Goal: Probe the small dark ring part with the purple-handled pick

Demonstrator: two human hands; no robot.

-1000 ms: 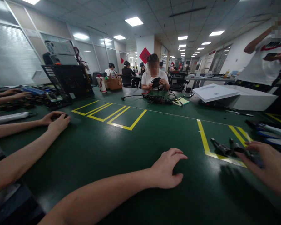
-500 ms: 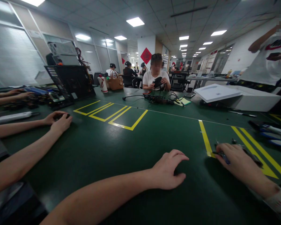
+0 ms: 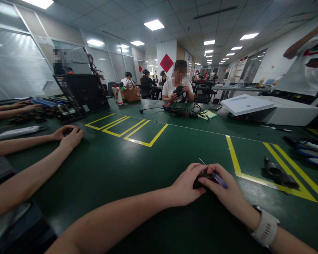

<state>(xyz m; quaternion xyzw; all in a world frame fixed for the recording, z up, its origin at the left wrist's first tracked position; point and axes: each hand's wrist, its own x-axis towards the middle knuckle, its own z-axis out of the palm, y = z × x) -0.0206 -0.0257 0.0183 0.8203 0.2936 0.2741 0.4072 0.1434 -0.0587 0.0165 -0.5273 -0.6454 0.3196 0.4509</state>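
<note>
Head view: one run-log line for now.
left hand: holding dark object | right hand: holding purple-tinted tool, beside left | two grey parts: on green table

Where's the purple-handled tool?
In the head view, right of centre, the purple-handled tool is in the right hand, beside the dark object in the left hand, left of grey cylindrical parts.

Right side, standing person's white T-shirt: dark lettering on the chest, tilted and soft, reads as NIKE, a red swoosh just under it. Pillar mid-room: red diamond sign, darker figure on it, too dim to make out. White box lid on the green table: small pale mark near its middle, illegible from here. No other wording or number legible.
</note>
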